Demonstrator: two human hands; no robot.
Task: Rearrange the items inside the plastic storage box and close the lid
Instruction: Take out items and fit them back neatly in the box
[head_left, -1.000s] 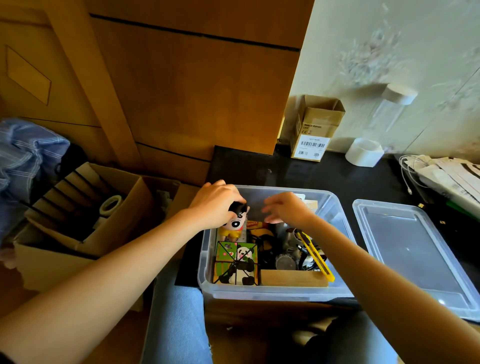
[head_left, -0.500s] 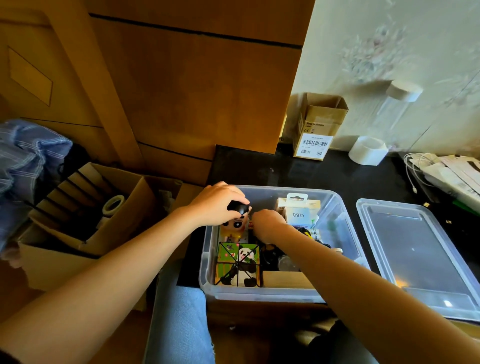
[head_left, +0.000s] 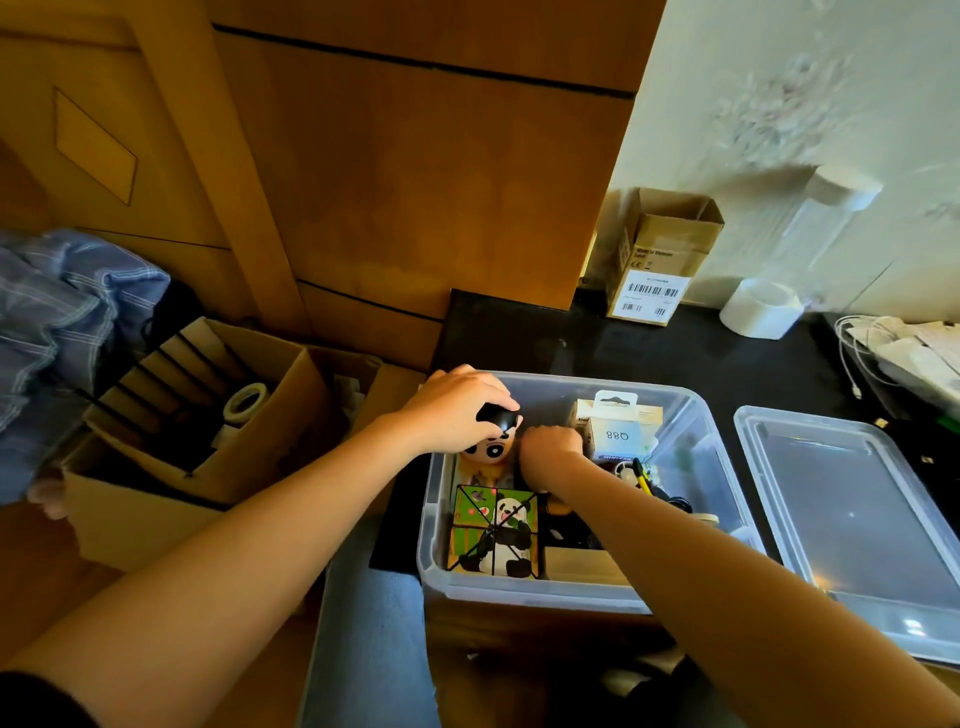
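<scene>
- While the clear plastic storage box (head_left: 691, 415) stands open on the dark table (head_left: 649, 353), both hands are inside it, at its far left corner.
- The left hand (head_left: 457, 410) curls its fingers over the black-haired head of a small cartoon figure (head_left: 491, 449), which stands upright against the left wall of the box.
- The right hand (head_left: 550, 447) is just beside the figure, with fingers bent down among the items; whether it holds something I cannot tell, because the fingertips are hidden.
- A cube with a panda picture (head_left: 493, 530) lies in the near left corner.
- A white package marked "088" (head_left: 618, 426) stands near the far wall.
- A yellow-handled tool (head_left: 643, 480) lies to the right of the right wrist.
- The lid (head_left: 852, 509) lies flat on the table, just beside the right side of the box.
</scene>
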